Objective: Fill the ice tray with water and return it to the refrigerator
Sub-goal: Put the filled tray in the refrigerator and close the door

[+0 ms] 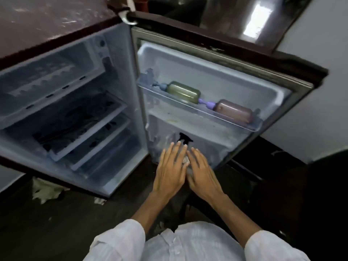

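Observation:
The refrigerator (120, 102) stands open, its door (216, 87) swung to the right. In the top freezer compartment lies a pale ice tray (43, 80) with rows of cells, blurred. My left hand (170, 166) and my right hand (202, 171) are side by side, palms down with fingers stretched out, low in front of the door's bottom shelf. A clear spray bottle with a black nozzle (183, 138) stands just beyond my fingertips. Something pale and clear (186, 161) shows between my hands; I cannot tell what it is. Neither hand grips anything that I can see.
On the door's upper shelf (197, 110) lie a greenish bottle (183, 92) and a pinkish bottle (233, 111) with purple caps. Inside are glass shelves (84, 117) with dark items. A crumpled cloth (47, 190) lies on the dark floor at the lower left.

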The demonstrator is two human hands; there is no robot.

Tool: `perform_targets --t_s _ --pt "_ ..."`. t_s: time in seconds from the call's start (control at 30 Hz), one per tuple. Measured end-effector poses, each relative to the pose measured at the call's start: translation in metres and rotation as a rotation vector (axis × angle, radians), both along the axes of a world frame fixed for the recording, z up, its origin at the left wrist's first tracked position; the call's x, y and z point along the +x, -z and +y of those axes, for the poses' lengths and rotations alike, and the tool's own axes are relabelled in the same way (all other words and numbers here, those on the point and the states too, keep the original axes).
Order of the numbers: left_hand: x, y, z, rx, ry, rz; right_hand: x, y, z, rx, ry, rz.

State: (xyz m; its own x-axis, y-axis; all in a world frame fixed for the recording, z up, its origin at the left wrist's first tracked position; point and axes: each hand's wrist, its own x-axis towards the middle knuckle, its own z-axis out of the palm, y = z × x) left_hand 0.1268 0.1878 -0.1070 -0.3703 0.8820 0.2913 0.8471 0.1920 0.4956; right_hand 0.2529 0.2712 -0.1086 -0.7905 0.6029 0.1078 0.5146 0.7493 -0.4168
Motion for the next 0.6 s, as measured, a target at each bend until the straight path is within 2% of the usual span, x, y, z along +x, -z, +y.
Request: perform_targets --t_s 0.33,0.47,0.6 --pt "0.079 -0.023 0.075 0.025 0.266 -0.033 0.095 -0.026 0.046 0.043 0.328 0.105" --pt "0.111 -0.035 0.104 0.069 0.294 -0.046 0.121 -0.049 0.074 0.047 0.433 0.28" --pt "0.14 -0.043 0.134 0.125 0.292 -0.11 0.137 -0.07 0.116 0.124 0.476 0.552"
